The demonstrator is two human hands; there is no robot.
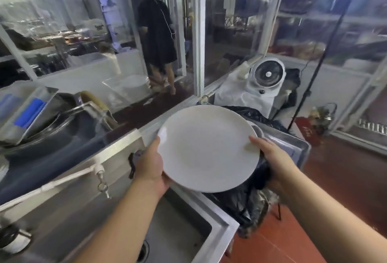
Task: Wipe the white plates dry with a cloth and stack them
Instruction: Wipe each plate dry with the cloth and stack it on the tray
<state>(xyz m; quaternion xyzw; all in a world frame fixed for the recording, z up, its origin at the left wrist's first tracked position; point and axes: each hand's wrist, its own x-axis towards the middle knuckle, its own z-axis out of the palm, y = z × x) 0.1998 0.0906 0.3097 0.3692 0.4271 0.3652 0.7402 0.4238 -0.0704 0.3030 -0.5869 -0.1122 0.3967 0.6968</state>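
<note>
I've got one white plate (pixel 208 147) up over the sink's (pixel 217 218) corner, left hand (pixel 150 165) gripping its nine-o'clock rim, right hand (pixel 270 156) pinching three o'clock with a dark cloth (pixel 265 173) beneath; wiping underway, stacking not yet done.

Plate (pixel 208 147) mid-frame betw. left hand (pixel 149 164) & right hand (pixel 272 158); sink (pixel 217 218) below-left, fan (pixel 267 74) upper right, poss. another plate (pixel 258 129) behind.

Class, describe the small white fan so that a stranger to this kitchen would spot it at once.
Start at the steel sink and look past the white plate held by both hands. Against the glass wall stands the fan: round, white, with a dark grille, on white wrapping.
</note>
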